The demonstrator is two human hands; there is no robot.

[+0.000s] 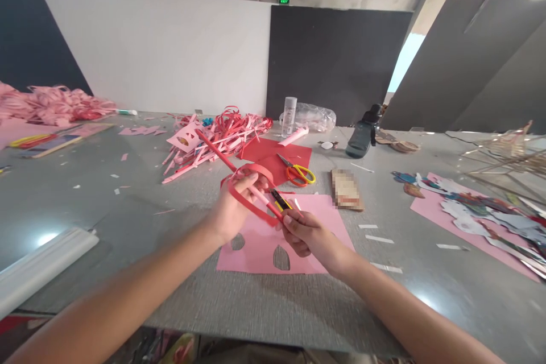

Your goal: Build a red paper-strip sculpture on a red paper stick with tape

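Observation:
A thin red-and-pink paper stick (217,151) slants between my hands over a pink sheet (256,247) with cut-out holes. My left hand (234,207) is closed around the stick's middle, and a red paper strip (251,203) loops about those fingers. At the stick's near end, my right hand (309,236) pinches it between thumb and fingers. Just behind the right fingers shows a black-and-yellow utility knife (279,200); whether it touches the hand I cannot tell. Scissors (298,173) with red and yellow handles lie on a red sheet (268,153) beyond.
Behind the red sheet lies a heap of paper strips (205,145). A clear bottle (289,116), a dark water bottle (360,136) and a partly blurred block (346,189) stand or lie farther right. Paper cut-outs (469,210) cover the right side; a white roll (46,267) lies left.

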